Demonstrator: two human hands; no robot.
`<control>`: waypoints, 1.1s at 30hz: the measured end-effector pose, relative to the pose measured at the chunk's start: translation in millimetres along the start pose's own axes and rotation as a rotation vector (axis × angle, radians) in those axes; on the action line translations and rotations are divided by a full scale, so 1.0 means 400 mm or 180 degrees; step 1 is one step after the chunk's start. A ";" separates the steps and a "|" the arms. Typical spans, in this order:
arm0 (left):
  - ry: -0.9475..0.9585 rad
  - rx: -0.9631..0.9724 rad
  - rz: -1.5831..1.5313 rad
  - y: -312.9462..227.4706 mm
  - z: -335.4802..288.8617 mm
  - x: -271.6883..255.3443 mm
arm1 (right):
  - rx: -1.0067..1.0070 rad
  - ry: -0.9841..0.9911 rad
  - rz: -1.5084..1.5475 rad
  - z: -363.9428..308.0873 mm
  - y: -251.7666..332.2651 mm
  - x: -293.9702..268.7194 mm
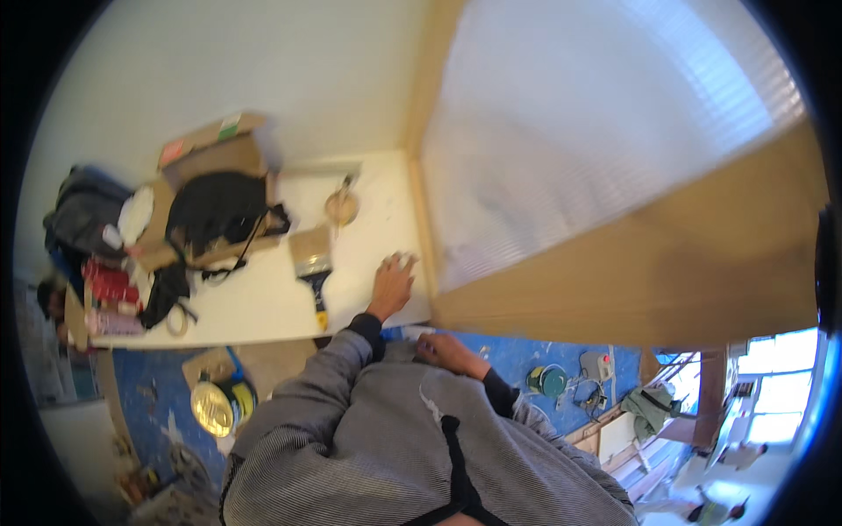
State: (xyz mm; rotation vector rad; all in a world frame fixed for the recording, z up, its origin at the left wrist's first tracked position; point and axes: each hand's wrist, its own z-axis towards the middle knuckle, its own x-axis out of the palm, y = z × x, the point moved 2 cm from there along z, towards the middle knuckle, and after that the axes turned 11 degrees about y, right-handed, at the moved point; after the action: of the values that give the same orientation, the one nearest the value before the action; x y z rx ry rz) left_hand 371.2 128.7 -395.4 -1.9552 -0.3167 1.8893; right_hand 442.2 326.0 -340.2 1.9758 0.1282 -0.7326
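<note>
Over the right end of the white tabletop (368, 206) reaches my left hand (392, 289), its fingers bent around a small whitish thing (403, 258) too blurred to name. My right hand (449, 353) is low against the front of my grey jacket (403, 394), just off the table's edge. Its fingers are curled, and what they hold, if anything, is hidden. A wide paintbrush (311, 263) with a dark and yellow handle lies left of my left hand. Behind it, a small brush rests on a round tan lid or tub (342, 207).
An open cardboard box (215, 158) with a black bag (215, 210), red items (110, 285) and a tape roll (178, 321) crowd the table's left. Translucent sheeting (561, 131) rises at right. Paint cans (212, 408) stand on the blue floor covering (140, 377). Other people (715, 510) are far right.
</note>
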 end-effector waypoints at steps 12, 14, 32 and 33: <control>0.0725 -0.0397 0.0571 0.094 0.063 0.154 | 0.0655 -0.0929 -0.0068 -0.210 -0.253 -0.013; 0.0735 -0.0346 0.0561 0.058 0.051 0.125 | 0.0771 -0.1116 0.0265 -0.238 -0.265 -0.017; -0.0243 -0.0977 -0.1292 -0.019 -0.172 -0.018 | 0.0164 -0.1544 0.1082 -0.240 -0.268 -0.007; -0.0399 -0.1119 -0.1555 -0.027 -0.200 -0.024 | 0.0348 -0.1342 0.1232 -0.242 -0.283 -0.025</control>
State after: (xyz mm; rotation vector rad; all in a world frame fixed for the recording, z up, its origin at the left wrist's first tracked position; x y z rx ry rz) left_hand 451.0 123.9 -381.9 -1.7446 -1.1184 1.7087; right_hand 433.3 466.6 -389.8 1.8260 -0.5412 -0.8899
